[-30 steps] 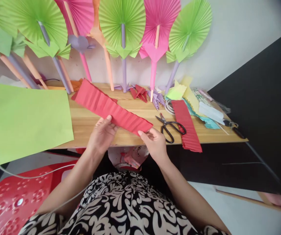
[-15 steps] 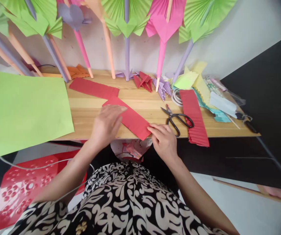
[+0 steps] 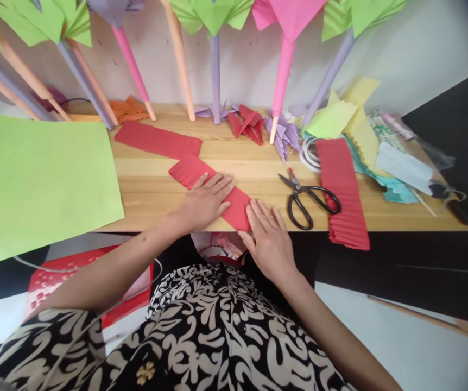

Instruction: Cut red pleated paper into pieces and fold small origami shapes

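Observation:
A folded strip of red paper point(image 3: 234, 202) lies slantwise on the wooden table in front of me. My left hand point(image 3: 208, 201) rests flat across its middle, fingers stretched toward the upper right. At the strip's near right end, my right hand point(image 3: 269, 233) lies with its fingers extended, the fingertips touching the paper's edge. Behind the strip's far left end is a second red paper strip point(image 3: 158, 139), close against it. Right of my right hand sit black-handled scissors point(image 3: 299, 190), blades pointing up and left. One scissor handle reaches a third, pleated red paper strip point(image 3: 345, 190).
A large green sheet point(image 3: 52, 184) covers the table's left part and overhangs the front edge. Paper flowers on stems, such as a pink one point(image 3: 283, 70), lean against the wall. Folded red paper point(image 3: 247, 124), a white tape roll point(image 3: 310, 153) and yellow paper point(image 3: 358, 108) lie farther back.
My left hand has come down from above the strip and moved right, flattening onto it. My right hand's fingers have straightened at the strip's end. The whole view has shifted slightly.

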The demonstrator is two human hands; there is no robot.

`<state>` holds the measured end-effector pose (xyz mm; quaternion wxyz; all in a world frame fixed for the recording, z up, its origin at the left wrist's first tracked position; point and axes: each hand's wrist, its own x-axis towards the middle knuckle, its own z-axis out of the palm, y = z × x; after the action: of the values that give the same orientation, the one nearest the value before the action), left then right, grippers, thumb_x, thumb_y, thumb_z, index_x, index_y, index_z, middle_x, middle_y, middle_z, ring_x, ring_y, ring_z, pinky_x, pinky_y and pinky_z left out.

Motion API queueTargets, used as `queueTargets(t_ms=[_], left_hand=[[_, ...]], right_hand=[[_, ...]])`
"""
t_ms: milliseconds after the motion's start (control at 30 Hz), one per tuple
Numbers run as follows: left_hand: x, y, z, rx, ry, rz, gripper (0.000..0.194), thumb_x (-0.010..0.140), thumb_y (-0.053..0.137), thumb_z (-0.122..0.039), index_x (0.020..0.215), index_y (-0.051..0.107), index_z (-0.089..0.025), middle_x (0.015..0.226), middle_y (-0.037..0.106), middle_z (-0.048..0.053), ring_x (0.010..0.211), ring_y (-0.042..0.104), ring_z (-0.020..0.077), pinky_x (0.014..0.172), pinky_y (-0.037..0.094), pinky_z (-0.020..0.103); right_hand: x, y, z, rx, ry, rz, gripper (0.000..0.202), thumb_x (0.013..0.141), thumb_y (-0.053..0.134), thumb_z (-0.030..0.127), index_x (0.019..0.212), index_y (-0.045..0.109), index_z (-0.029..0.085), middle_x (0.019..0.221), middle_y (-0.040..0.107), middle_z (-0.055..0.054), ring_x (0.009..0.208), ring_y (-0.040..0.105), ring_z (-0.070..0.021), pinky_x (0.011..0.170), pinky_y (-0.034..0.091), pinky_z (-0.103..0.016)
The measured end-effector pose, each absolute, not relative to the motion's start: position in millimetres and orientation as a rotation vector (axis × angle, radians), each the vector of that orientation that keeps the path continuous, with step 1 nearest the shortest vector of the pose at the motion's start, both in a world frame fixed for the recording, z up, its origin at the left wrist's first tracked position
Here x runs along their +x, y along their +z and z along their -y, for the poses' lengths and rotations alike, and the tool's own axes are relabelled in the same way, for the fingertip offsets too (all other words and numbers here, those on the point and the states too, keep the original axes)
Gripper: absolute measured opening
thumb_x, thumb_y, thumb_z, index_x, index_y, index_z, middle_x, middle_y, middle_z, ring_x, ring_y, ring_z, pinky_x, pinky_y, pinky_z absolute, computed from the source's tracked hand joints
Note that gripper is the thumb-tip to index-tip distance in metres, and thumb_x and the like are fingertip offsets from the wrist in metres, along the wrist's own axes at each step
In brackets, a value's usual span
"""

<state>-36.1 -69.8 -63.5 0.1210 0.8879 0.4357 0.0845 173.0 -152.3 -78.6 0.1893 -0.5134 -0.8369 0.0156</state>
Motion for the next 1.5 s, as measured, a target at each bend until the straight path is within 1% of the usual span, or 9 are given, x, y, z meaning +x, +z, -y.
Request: queueTargets(t_ms=[167,467,667,733,867,1000,1167,1367,1500], left_hand=[[-73,-60,61,2.556,0.204,-1.519,0.059,0.103,0.038,-0.037,0.155,0.038,-0.009,0.164,0.032,0.016,0.155,0.024,0.029,0.127,0.014,0.049],[-105,-63,50,2.494,0.116,-1.759,0.062,0.103,0.029,-0.037,0.157,0.033,-0.007,0.166,0.026,0.016,0.155,0.023,0.0285,0.126,0.017,0.046],[-87,-52,65,2.66,0.3,-1.654,0.053,0.104,0.031,-0.031,0.151,0.045,-0.011,0.163,0.035,0.017,0.154,0.028,0.0305,0.126,0.016,0.052],[-73,-47,78,2.779,0.328,-1.412,0.051,0.105,0.034,-0.034,0.15,0.046,-0.014,0.162,0.037,0.014,0.154,0.026,0.0286,0.127,0.015,0.051],[-48,-48,103,2.906,0.185,-0.893,0.053,0.101,0.05,-0.042,0.149,0.049,-0.018,0.161,0.039,0.011,0.153,0.031,0.029,0.125,0.023,0.049],[-35,-62,118,2.976,0.308,-0.969,0.041,0.1,0.051,-0.023,0.139,0.059,-0.018,0.154,0.05,0.012,0.142,0.047,0.0332,0.116,0.037,0.053],[-25,-73,128,2.989,0.641,-1.022,0.034,0.097,0.052,-0.018,0.126,0.069,-0.017,0.137,0.066,0.012,0.122,0.062,0.0346,0.096,0.049,0.051],[-19,-73,129,2.924,0.783,-1.05,0.03,0.097,0.052,-0.018,0.118,0.073,-0.017,0.13,0.07,0.014,0.114,0.063,0.0334,0.091,0.048,0.049],[-17,-74,126,2.853,0.849,-1.051,0.028,0.098,0.053,-0.02,0.114,0.075,-0.016,0.126,0.072,0.012,0.112,0.062,0.0321,0.09,0.048,0.048]], right_hand=[[185,-80,161,-1.416,-0.014,2.317,0.055,0.101,0.053,0.037,0.148,0.048,0.009,0.147,0.056,-0.02,0.14,0.051,-0.0326,0.117,0.037,-0.056],[199,-73,177,-1.432,0.002,2.289,0.044,0.101,0.053,0.027,0.142,0.055,0.011,0.144,0.061,-0.017,0.136,0.056,-0.0306,0.115,0.042,-0.054],[238,-58,166,-1.452,-0.036,2.069,0.034,0.101,0.051,0.02,0.131,0.065,0.017,0.127,0.072,-0.014,0.122,0.067,-0.0266,0.113,0.047,-0.049],[250,-57,156,-1.52,-0.109,2.01,0.034,0.101,0.049,0.021,0.13,0.066,0.016,0.128,0.071,-0.015,0.123,0.065,-0.0283,0.109,0.05,-0.049],[260,-62,135,-1.667,-0.113,2.017,0.038,0.1,0.049,0.025,0.133,0.065,0.015,0.137,0.065,-0.018,0.129,0.06,-0.0337,0.109,0.049,-0.054],[261,-65,126,-1.689,-0.098,2.047,0.036,0.098,0.053,0.024,0.13,0.067,0.015,0.132,0.068,-0.018,0.129,0.058,-0.0351,0.112,0.045,-0.057],[249,-59,136,-1.546,-0.07,2.038,0.031,0.098,0.054,0.022,0.124,0.07,0.017,0.127,0.071,-0.015,0.121,0.064,-0.0315,0.106,0.05,-0.052],[218,-57,158,-1.2,0.211,2.245,0.031,0.096,0.061,0.02,0.126,0.067,0.021,0.125,0.072,-0.01,0.12,0.063,-0.0262,0.106,0.051,-0.045],[206,-64,156,-1.183,0.248,2.227,0.018,0.095,0.064,0.023,0.112,0.07,0.02,0.114,0.074,-0.01,0.112,0.065,-0.026,0.1,0.051,-0.045]])
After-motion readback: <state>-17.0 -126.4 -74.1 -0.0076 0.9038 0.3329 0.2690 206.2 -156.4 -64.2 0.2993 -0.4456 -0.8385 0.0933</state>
